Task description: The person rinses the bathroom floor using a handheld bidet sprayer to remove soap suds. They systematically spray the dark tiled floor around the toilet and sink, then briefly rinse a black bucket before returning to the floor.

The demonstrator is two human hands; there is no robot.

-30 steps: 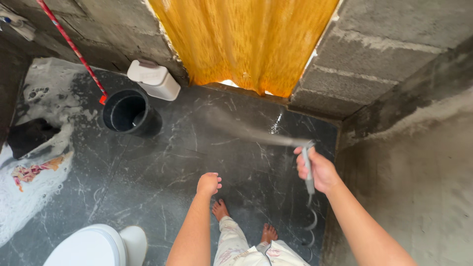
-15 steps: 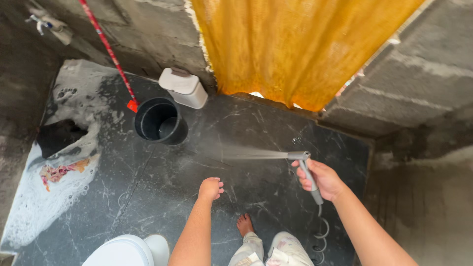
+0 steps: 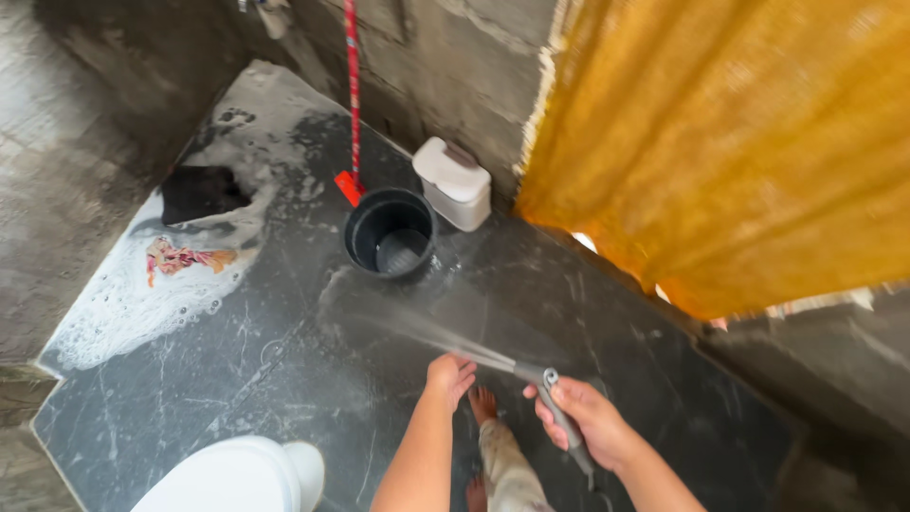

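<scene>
Right hand (image 3: 590, 422): fingers wrapped tight round the grey spray nozzle (image 3: 553, 390), low centre; its hose is cut off below.
Left hand (image 3: 449, 375): loosely open, empty, in the water jet (image 3: 417, 334).
Jet: aimed near the black bucket (image 3: 390, 232).
Toilet (image 3: 227, 477): partly out of frame.

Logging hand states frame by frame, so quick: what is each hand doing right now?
Left hand: open, holding nothing, fingers in the water jet.
Right hand: closed around the grey spray nozzle.
</scene>
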